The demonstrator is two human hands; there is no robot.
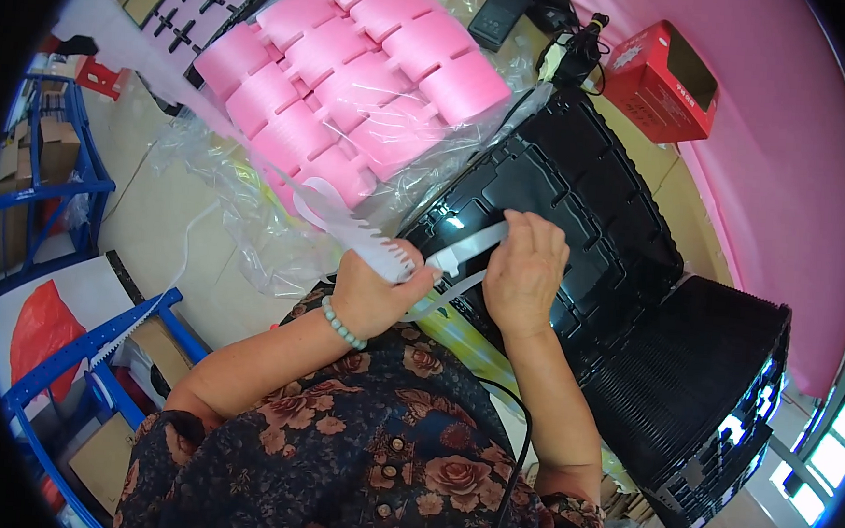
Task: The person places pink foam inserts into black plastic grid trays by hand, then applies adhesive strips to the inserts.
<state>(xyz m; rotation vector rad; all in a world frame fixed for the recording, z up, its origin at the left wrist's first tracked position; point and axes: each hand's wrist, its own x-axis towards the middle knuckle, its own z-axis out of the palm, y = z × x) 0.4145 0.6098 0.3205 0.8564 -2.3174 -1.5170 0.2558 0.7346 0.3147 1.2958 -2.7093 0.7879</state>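
Note:
My left hand (374,290), with a pale beaded bracelet at its wrist, is closed around a bundle of white toothed plastic strips (373,246). My right hand (528,275) pinches the end of a flat white strip (472,246), which runs across to the left fist. Below it, a second translucent band curves between the hands. Both hands are held in front of my body, over the near edge of shiny black moulded plastic trays (581,196). Beyond the left hand lie pink curved pieces in rows (356,81), partly covered by clear plastic film (278,246).
A stack of black ribbed trays (686,377) stands at the right. An open red box (658,85), a black adapter (503,15) and tangled cables are at the back. Blue metal racks (64,189) stand at the left. A thin white strip (189,250) trails near them.

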